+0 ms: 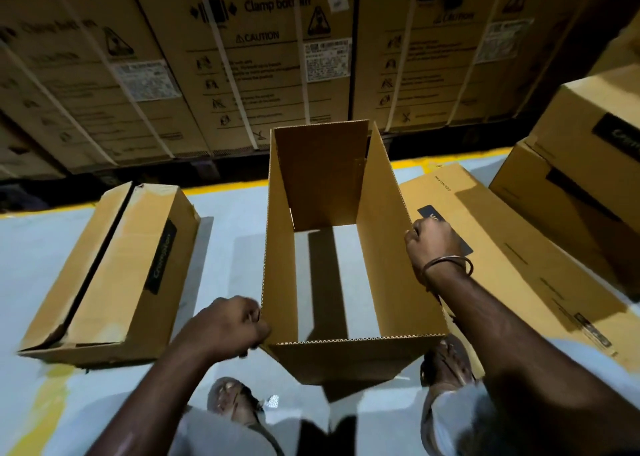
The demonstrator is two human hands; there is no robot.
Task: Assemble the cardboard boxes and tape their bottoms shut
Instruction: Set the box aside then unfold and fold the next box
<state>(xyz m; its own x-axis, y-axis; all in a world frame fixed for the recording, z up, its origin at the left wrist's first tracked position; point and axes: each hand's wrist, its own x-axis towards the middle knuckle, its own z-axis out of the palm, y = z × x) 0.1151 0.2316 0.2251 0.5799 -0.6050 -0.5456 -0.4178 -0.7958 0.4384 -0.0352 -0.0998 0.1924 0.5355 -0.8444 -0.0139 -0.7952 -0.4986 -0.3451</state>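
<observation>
An open cardboard box stands squared up in front of me, and the grey floor shows through its open bottom. My left hand grips the box's near left corner edge. My right hand, with a bangle on the wrist, holds the top edge of the right wall. The far flap stands upright. No tape is in view.
A closed box lies on the floor to the left. A flat box lies to the right, with stacked boxes beyond it. Large strapped cartons form a wall behind a yellow floor line. My sandalled feet stand below the box.
</observation>
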